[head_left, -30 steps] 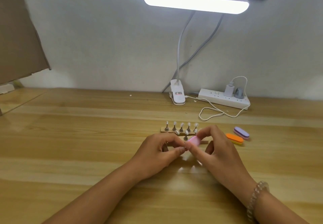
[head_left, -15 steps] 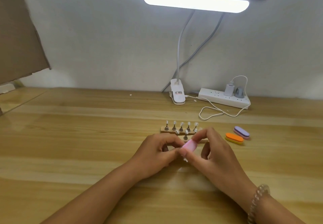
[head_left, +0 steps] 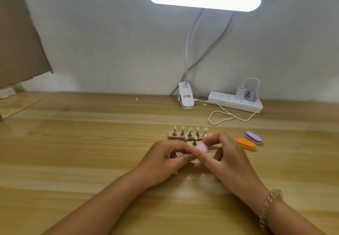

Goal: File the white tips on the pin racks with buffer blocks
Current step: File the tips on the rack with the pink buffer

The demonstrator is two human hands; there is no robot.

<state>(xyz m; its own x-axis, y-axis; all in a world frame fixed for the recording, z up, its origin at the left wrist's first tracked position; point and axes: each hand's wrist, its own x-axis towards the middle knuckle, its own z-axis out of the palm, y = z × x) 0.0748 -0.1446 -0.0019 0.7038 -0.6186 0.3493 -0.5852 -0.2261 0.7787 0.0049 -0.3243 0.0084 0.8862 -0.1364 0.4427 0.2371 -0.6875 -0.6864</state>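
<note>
— Where are your hands right now?

— My right hand (head_left: 231,163) pinches the small pink oblong foam buffer block (head_left: 201,147) between thumb and fingertips, just in front of the 2 pale wooden pin racks (head_left: 171,137) on the light wooden counter (head_left: 91,152). My left hand (head_left: 161,161) is curled, thumb and forefinger meeting at the block's near end. Whether they pinch a tip or a pin I cannot tell; it is too small and hidden.

— And the tips?

— The small white nail tips (head_left: 190,129) stand on metal pins (head_left: 189,135) along the far rack. The near rack is mostly hidden behind my fingers.

— What could go wrong?

— My knuckles worry me most: they sit so close to the near rack that a long stroke could tip a pin or shove the whole light strip. Pressing too hard might pop a tip off its pin. The block is tiny, so a loose pinch could let it slip and skid toward the orange oblong buffer block (head_left: 245,143) and the purple oblong buffer block (head_left: 253,137) lying to my right
</note>
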